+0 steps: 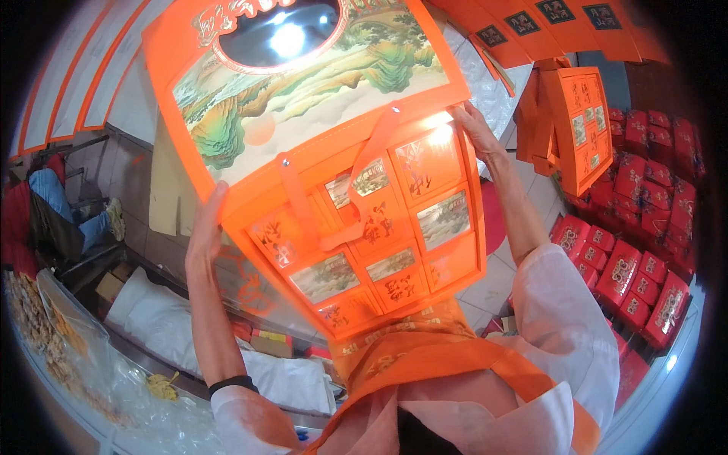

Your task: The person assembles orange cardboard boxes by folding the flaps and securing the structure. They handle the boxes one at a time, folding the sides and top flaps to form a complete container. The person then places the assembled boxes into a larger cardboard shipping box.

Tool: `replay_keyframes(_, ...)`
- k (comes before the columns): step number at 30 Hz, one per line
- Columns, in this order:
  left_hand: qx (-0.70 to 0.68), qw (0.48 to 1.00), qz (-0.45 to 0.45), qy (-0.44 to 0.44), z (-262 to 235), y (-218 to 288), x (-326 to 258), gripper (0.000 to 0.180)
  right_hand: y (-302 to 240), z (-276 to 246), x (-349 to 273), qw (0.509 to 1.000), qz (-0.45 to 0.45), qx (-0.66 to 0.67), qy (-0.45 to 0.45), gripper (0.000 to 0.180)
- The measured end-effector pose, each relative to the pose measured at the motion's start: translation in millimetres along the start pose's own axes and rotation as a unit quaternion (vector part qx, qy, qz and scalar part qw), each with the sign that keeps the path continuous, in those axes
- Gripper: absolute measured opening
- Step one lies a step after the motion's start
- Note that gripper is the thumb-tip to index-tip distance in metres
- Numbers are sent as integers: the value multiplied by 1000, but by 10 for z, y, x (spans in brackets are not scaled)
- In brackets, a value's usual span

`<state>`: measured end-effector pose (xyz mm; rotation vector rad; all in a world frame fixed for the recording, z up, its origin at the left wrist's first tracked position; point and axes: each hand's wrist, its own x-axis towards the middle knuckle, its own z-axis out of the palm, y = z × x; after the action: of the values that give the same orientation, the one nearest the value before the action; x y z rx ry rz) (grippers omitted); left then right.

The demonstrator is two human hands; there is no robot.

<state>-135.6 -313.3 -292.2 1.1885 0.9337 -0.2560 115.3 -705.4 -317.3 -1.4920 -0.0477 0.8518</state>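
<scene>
Holding a large orange box up between two bare hands in the head view, with the left hand at its left edge and the right hand at its right. Set wide apart across the breadth of the box, facing each other, with the right placed higher in the picture than the left. Rising almost straight along the left forearm, past a black band near the sleeve; slanting up and inward along the right forearm, out of a rolled pale sleeve.

Lying squarely between the hands, tilted right side up, with its lower edge just before an orange apron; impossible to tell whether touching or apart. Showing on the box a landscape print above, small framed panels below, and an orange strap hanging loosely across them.

Cut off at the box's top by the picture's upper edge. Washed out by glare in the dark oval window and beside the right fingers. Tucked out of sight: most left fingertips and the back of the box. Crowded toward the dim right rim: another orange box and stacked red boxes, partly lost in shadow.
</scene>
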Motion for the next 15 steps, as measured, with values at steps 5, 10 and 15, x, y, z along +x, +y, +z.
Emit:
replay_keyframes(5,-2,1000,29,-6,-14,-3,-4,58,-136,32,-26,998,-11,-47,-32,63)
replay_keyframes(10,8,999,48,9,24,32,-37,55,-496,161,204,999,23,-16,-45,67)
replay_keyframes(15,17,999,31,2,-34,20,-8,57,-488,190,394,994,78,-83,-6,66)
